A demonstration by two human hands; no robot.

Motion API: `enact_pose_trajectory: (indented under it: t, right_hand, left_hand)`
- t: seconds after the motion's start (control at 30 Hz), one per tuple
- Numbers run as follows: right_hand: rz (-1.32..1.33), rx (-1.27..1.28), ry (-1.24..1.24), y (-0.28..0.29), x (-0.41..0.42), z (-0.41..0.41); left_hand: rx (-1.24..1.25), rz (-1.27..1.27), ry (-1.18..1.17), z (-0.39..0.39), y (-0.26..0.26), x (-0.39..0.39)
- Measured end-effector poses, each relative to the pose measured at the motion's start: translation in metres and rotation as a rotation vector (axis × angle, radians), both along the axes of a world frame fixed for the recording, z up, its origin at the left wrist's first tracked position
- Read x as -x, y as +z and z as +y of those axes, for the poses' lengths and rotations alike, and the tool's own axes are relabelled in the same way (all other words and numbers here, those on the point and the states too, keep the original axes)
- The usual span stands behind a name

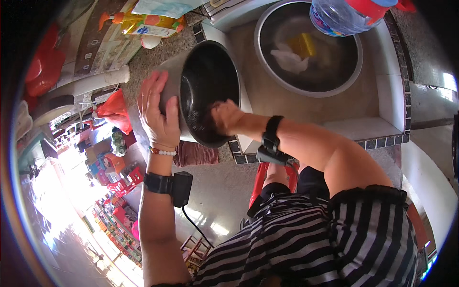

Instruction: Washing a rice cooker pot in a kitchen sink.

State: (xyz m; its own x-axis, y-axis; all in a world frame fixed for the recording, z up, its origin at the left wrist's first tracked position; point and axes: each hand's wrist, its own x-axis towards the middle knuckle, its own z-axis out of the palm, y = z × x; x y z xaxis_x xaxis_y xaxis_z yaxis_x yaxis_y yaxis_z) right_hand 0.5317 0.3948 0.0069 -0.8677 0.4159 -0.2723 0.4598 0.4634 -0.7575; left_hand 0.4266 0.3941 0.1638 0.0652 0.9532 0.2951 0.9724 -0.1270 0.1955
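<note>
My left hand [157,111] grips the outer wall of a metal pot [211,71], thumb near the rim. The pot has a dark inside and a silver-grey outside. It is tilted on the counter beside the sink, its mouth turned towards the sink. Reaching into the mouth is my right hand [227,116], low near the rim and blurred, with curled fingers. Something dark and rough shows by the fingertips, but whether the hand holds it is unclear. In the sink, a round metal basin [308,94] contains cloudy water, a yellow block-like piece [303,45] and a whitish piece [289,61].
The tiled sink [315,111] has a raised edge of dark tiles. Over the basin's far right rim is a clear plastic jug [333,18] with a red top. A yellow pump bottle [150,27] lies beyond the pot. A dark red cloth [197,153] hangs at the counter edge.
</note>
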Motion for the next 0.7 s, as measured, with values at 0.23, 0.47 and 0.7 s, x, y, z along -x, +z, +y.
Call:
enact_pose_trajectory:
  t: [0.23,0.47,0.7]
  right_hand:
    - [-0.010,-0.159,-0.070,-0.005,0.010,0.039]
    - [-0.003,-0.147,-0.020,0.009,0.012,0.027]
    - [0.266,-0.584,-0.197,-0.011,0.022,0.047]
  left_hand:
    - [0.006,0.082,-0.002,0.002,0.003,-0.014]
    - [0.026,0.109,0.025,0.004,0.007,-0.011]
    - [0.002,0.076,0.025,0.007,0.002,-0.014]
